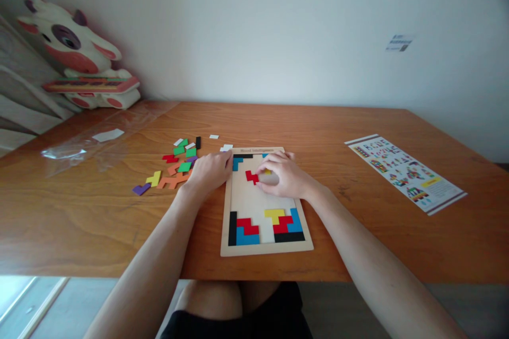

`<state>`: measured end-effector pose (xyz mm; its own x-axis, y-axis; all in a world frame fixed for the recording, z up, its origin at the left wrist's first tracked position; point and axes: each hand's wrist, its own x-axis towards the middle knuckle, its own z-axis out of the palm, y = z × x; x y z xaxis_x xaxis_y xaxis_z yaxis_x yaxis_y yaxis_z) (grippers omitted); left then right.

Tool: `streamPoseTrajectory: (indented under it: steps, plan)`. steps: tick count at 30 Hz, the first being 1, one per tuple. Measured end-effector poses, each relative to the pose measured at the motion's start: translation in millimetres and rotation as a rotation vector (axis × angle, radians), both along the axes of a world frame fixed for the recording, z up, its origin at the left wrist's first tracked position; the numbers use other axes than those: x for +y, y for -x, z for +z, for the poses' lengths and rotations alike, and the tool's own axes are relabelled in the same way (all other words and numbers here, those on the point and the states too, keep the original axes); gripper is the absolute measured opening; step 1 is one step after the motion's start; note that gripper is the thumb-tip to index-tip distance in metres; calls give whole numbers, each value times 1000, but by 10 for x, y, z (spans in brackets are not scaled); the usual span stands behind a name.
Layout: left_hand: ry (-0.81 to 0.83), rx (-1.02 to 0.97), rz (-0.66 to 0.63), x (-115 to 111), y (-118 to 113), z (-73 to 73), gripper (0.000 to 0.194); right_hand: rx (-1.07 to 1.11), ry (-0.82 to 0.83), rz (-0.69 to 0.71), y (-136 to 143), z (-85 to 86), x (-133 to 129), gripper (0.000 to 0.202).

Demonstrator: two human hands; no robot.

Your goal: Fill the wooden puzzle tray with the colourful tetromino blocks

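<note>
A wooden puzzle board (245,196) with a pale raised frame lies on the table in front of me. My right hand (284,176) is over its upper half, thumb and forefinger closed at the right side of a red zigzag puzzle piece (251,176). At the board's upper left edge, my left hand (212,172) grips the frame with curled fingers. Blue, black, red and yellow pieces fill parts of the bottom corners, including a yellow T-shaped piece (274,214). More pieces line the top, partly hidden by my right hand.
Loose coloured pieces, among them an orange piece (172,182) and a purple piece (141,189), lie left of the board. A printed pattern sheet (405,172) is at the right. Clear plastic wrap (91,143) and a cow-shaped toy keyboard (93,85) stand at the left.
</note>
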<state>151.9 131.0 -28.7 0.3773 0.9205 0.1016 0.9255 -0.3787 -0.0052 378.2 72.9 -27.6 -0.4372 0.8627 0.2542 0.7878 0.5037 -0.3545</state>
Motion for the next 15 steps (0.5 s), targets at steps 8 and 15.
streamPoseTrajectory:
  steps: [8,15]
  plan:
    - [23,-7,5,-21,-16,34,46,-47,-107,-92,82,-100,32,21]
    - [-6,-3,-12,-36,-22,12,44,-38,-144,-112,176,-146,36,22]
